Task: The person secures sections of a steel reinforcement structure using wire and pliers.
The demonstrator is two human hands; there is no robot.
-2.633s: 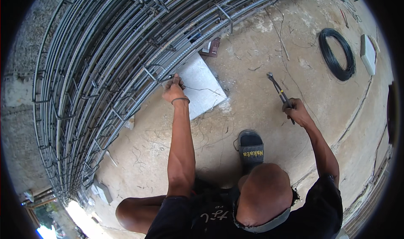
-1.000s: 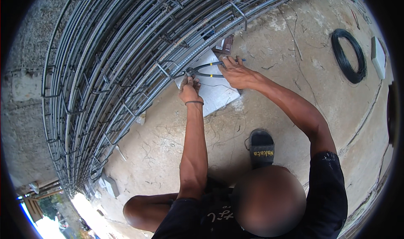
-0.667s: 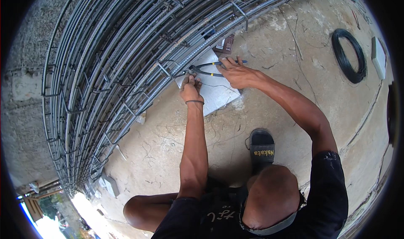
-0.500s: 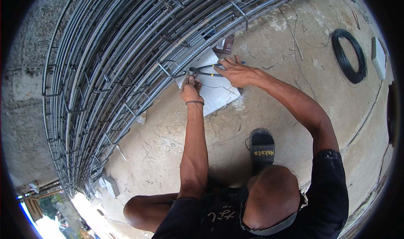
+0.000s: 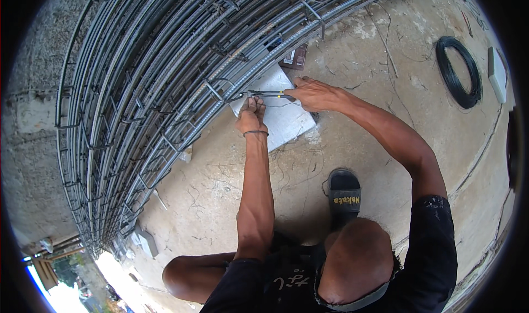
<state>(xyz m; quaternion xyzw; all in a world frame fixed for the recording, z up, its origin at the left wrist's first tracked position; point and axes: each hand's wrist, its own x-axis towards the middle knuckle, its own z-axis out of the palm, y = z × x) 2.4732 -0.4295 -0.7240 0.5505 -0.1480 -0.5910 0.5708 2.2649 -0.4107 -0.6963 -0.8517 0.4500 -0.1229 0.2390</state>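
Observation:
With my right hand (image 5: 315, 95) I grip the handles of the pincers (image 5: 270, 94), which have yellow bands and point left toward the steel rebar cage (image 5: 220, 70). Their jaws are at the cage's near edge, by a stirrup. Just below the jaws, my left hand (image 5: 252, 116) is closed, its fingertips pinched together. A thin wire (image 5: 280, 106) trails from those fingers toward my right hand; the fingers partly hide its end. Under both hands a silvery-white flat panel (image 5: 292, 126) lies on the floor, partly beneath the cage.
A coil of dark wire (image 5: 478, 87) lies on the concrete floor (image 5: 374, 142) at the right, beside a pale block (image 5: 497, 75). Near the cage sits a dark red-brown box (image 5: 295, 56). Wire scraps are scattered about. My sandalled foot (image 5: 344, 191) rests below the panel.
The pincers' handles, spread apart before, are now squeezed close together in my right hand. My left hand stays almost in place beside the jaws.

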